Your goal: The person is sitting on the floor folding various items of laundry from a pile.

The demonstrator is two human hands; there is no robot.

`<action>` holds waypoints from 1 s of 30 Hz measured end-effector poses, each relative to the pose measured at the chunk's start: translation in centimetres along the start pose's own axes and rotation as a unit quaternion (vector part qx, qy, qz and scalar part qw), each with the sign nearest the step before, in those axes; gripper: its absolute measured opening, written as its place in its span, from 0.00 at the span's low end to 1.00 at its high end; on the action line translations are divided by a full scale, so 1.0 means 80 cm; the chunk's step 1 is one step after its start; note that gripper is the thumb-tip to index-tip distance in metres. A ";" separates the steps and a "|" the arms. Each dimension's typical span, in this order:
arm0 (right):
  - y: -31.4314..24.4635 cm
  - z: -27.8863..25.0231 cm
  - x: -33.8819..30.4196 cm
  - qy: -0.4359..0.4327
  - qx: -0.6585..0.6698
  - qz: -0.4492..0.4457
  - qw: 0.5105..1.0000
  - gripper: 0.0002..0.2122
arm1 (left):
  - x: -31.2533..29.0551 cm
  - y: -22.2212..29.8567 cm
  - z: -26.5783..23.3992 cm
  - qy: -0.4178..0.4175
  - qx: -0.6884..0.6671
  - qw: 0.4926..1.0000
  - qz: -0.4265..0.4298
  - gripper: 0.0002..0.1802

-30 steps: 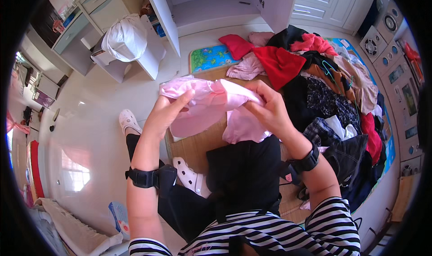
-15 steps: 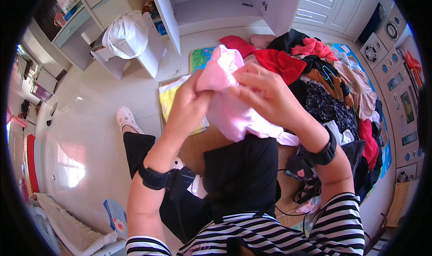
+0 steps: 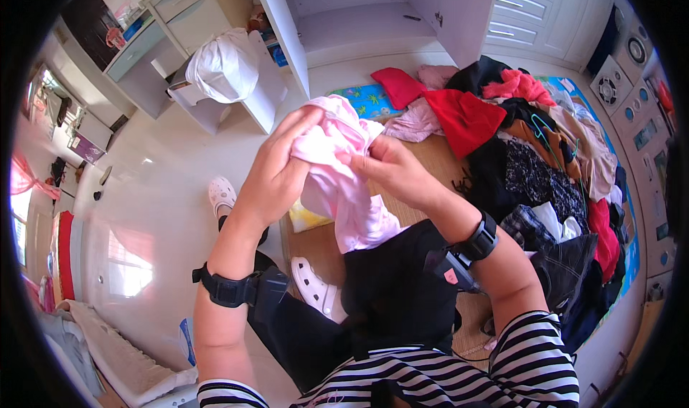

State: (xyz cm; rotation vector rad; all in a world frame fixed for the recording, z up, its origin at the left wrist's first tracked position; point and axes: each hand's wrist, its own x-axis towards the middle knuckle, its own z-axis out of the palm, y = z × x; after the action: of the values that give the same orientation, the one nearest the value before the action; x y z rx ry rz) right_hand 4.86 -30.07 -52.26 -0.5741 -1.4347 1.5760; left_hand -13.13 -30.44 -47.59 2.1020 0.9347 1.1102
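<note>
A light pink garment (image 3: 334, 167), bunched at its top, hangs between my two hands above my lap. My left hand (image 3: 276, 167) grips its upper left side, the fingers wrapped into the cloth. On the other side my right hand (image 3: 395, 167) pinches an edge between thumb and fingers. The garment's lower end drapes down near my black trousers (image 3: 395, 286). What kind of garment it is, the folds hide. Behind it, a folded yellow and white cloth (image 3: 308, 218) lies partly covered on the woven mat (image 3: 423, 153).
A large heap of mixed clothes (image 3: 545, 157) with a green hanger (image 3: 542, 132) spreads to the right, red pieces (image 3: 466, 121) at its near-left side. Ahead stands an open white cabinet (image 3: 366, 35). A white bag (image 3: 226, 67) sits on a chair at the far left.
The pink garment has come lower and a bit left, and more of its cloth hangs down. My hands have shifted their hold. The view has turned slightly.
</note>
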 end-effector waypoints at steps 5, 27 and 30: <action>-0.038 -0.017 0.038 0.060 -0.261 -0.062 0.961 0.14 | 0.005 0.011 -0.034 0.125 0.054 0.990 -0.042 0.15; -0.062 -0.004 0.031 -0.005 -0.531 -0.215 0.820 0.06 | 0.019 0.005 0.015 0.041 -0.104 0.972 -0.204 0.12; -0.051 -0.008 0.025 -0.004 -0.507 -0.107 0.855 0.07 | 0.013 -0.009 0.015 -0.014 -0.075 0.969 -0.234 0.13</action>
State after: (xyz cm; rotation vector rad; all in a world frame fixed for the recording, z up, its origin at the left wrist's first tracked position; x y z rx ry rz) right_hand 5.63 -28.38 -48.03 -0.9461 -2.2105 0.5323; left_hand -11.91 -29.39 -48.20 1.6516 1.2114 0.8702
